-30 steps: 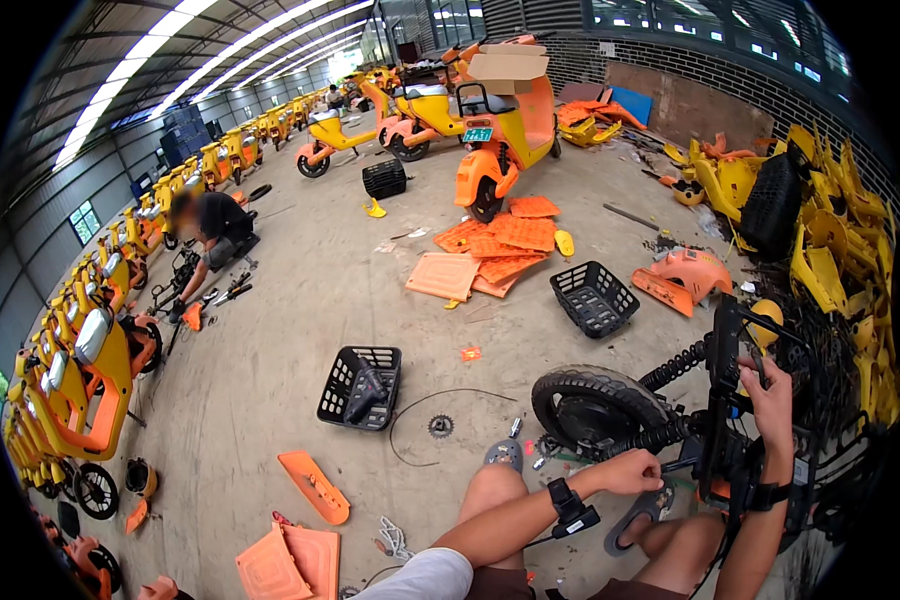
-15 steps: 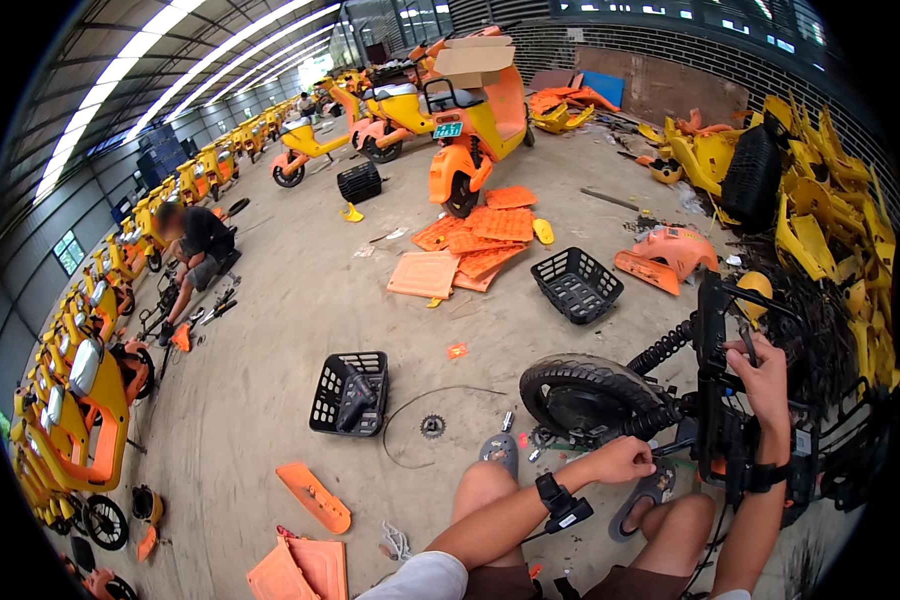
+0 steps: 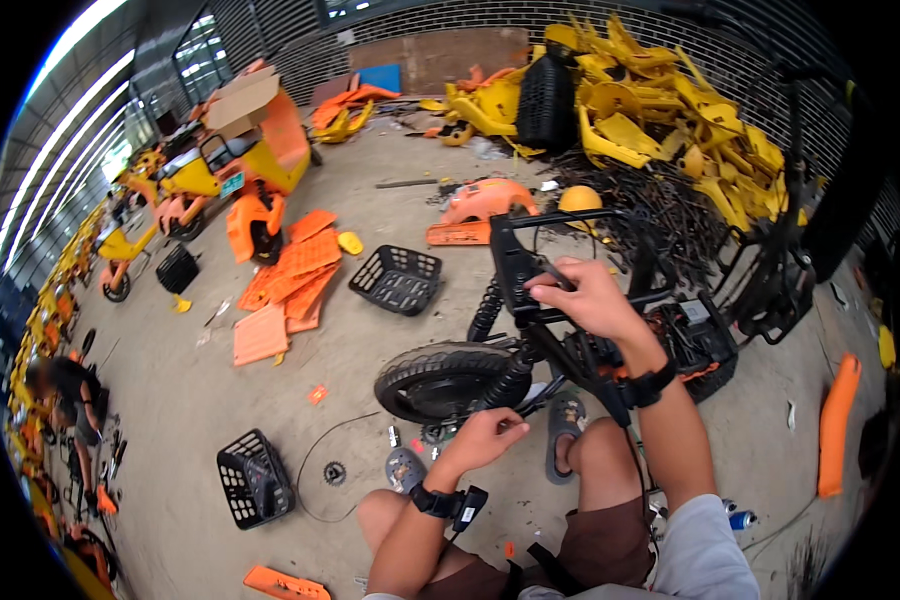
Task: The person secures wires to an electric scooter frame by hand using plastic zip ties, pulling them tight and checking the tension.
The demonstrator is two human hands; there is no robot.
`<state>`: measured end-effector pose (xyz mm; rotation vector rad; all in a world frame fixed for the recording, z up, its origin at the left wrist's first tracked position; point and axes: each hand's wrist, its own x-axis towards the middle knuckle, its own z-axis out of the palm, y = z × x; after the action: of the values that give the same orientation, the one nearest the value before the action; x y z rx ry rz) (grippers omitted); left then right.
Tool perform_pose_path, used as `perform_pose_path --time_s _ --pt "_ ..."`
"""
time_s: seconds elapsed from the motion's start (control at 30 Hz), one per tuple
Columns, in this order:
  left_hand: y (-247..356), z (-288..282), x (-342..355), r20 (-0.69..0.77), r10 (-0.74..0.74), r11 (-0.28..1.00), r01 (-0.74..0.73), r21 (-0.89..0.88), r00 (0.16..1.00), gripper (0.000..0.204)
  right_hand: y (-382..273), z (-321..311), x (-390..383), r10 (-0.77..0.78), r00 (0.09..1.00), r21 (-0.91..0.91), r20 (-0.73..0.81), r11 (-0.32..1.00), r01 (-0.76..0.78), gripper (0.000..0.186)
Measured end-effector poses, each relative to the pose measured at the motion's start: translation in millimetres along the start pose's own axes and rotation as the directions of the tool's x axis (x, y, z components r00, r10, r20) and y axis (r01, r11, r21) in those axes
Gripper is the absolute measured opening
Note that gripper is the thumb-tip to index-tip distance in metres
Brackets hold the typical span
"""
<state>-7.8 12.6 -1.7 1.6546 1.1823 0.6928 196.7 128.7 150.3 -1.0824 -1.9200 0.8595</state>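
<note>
A stripped black scooter frame point(image 3: 515, 265) stands before me, its rear wheel point(image 3: 440, 383) pointing left and a spring shock absorber point(image 3: 485, 312) above the wheel. My right hand point(image 3: 595, 300) is at the frame's upper end plate, its fingers closed round a short dark rod-like piece point(image 3: 558, 275); the far end of that piece is hard to see. Below the wheel, over my shoe, my left hand point(image 3: 485, 440) hangs with fingers curled in toward the thumb. Whether it holds something small is hidden. It touches neither the wheel nor the frame.
A black basket point(image 3: 255, 480) holding a dark tool, a sprocket point(image 3: 335, 473) and a cable lie left. Another basket point(image 3: 397, 280), orange panels point(image 3: 295, 270) and yellow covers point(image 3: 630, 110) lie farther off. An orange strip point(image 3: 838, 425) lies right. A co-worker point(image 3: 75, 400) crouches far left.
My view has swung right, so the scene has shifted left. My right hand stays at the frame's end plate with the dark piece; my left hand stays curled, slightly lower beside the wheel.
</note>
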Motion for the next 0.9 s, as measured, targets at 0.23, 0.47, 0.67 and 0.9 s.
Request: perform_pose_path --time_s 0.23,0.47,0.67,0.9 --pt "-9.2 5.1 -0.1 -0.006 0.007 0.999 -0.007 0.034 1.0 0.028 6.2 -1.3 -2.2 -0.028 0.999 0.055 0.033 0.998 0.026 0.02" --pt "-5.8 1.6 -2.6 -0.033 0.036 0.997 -0.034 0.07 0.999 0.033 -0.8 1.7 -4.1 -0.016 1.0 -0.041 0.001 0.999 0.016 0.02" --pt "-8.0 1.2 -4.7 -0.027 0.058 0.993 -0.055 0.101 0.998 0.03 -1.1 0.8 -3.0 0.015 1.0 0.019 0.019 1.0 -0.016 0.027" --pt "-7.9 1.7 -7.5 -0.044 0.066 0.993 -0.062 0.099 0.997 0.029 -0.6 4.9 -3.2 -0.05 0.998 0.02 -0.04 0.998 0.051 0.023"
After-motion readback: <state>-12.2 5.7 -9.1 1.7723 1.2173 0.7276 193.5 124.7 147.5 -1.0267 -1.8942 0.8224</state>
